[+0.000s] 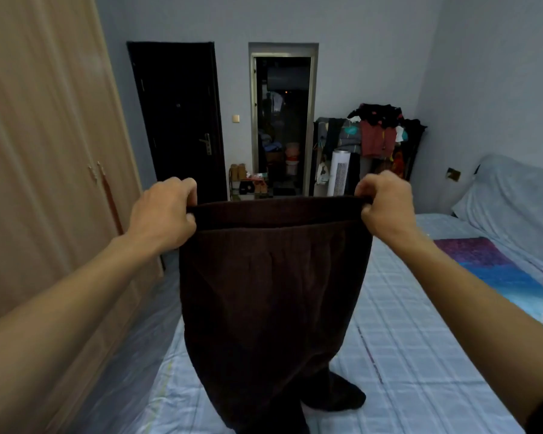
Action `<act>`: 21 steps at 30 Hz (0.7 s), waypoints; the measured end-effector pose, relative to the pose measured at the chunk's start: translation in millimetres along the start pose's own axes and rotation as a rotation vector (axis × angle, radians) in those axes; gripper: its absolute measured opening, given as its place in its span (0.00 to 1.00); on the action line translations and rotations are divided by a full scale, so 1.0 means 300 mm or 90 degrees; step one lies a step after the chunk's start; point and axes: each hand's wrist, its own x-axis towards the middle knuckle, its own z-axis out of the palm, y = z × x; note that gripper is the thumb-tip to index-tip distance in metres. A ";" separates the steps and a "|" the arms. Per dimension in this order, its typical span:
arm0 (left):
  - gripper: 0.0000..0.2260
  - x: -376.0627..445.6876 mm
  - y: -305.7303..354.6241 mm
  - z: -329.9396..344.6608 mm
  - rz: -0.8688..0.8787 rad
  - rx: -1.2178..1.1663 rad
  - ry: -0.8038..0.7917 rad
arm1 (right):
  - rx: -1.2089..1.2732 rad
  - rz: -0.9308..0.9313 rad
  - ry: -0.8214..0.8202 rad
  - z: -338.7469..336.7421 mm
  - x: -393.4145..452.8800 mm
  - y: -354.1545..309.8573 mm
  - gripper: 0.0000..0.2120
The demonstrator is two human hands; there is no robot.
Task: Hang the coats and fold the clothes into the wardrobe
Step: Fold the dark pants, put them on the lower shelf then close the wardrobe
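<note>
While 2 hands, left hand (162,211) & right hand (386,203), grip 1 trousers (270,292) waistband.

trouser legs (273,411) cut off at bottom edge, doorway clutter (279,151) too dim to identify

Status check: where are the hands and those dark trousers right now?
Left hand and right hand each grip the waistband. Dark trousers held up, legs trailing onto the bed. Wardrobe doors closed. Nothing in the way.
</note>
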 end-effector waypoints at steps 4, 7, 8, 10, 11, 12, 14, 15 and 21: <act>0.12 0.015 -0.012 -0.036 -0.003 -0.106 -0.093 | 0.036 -0.010 0.022 -0.033 0.037 -0.005 0.15; 0.13 0.005 -0.013 -0.044 0.030 -0.164 -0.166 | 0.085 0.052 -0.032 -0.047 0.036 0.002 0.15; 0.13 0.000 -0.017 -0.045 0.040 -0.186 -0.187 | 0.101 0.076 -0.067 -0.054 0.031 0.006 0.15; 0.14 -0.010 -0.029 -0.038 0.052 -0.215 -0.218 | 0.127 0.108 -0.156 -0.072 0.017 0.010 0.14; 0.14 -0.014 -0.035 -0.031 0.055 -0.218 -0.225 | 0.139 0.115 -0.209 -0.080 0.010 0.013 0.14; 0.14 -0.017 -0.042 -0.022 0.057 -0.217 -0.229 | 0.145 0.114 -0.261 -0.088 0.002 0.014 0.14; 0.15 -0.017 -0.049 -0.002 0.058 -0.220 -0.227 | 0.143 0.098 -0.345 -0.097 -0.012 0.018 0.15; 0.16 -0.013 -0.051 0.010 0.058 -0.225 -0.220 | 0.142 0.089 -0.383 -0.098 -0.018 0.020 0.15; 0.19 0.003 -0.055 0.079 0.055 -0.242 -0.162 | 0.112 0.101 -0.643 -0.087 -0.070 0.029 0.06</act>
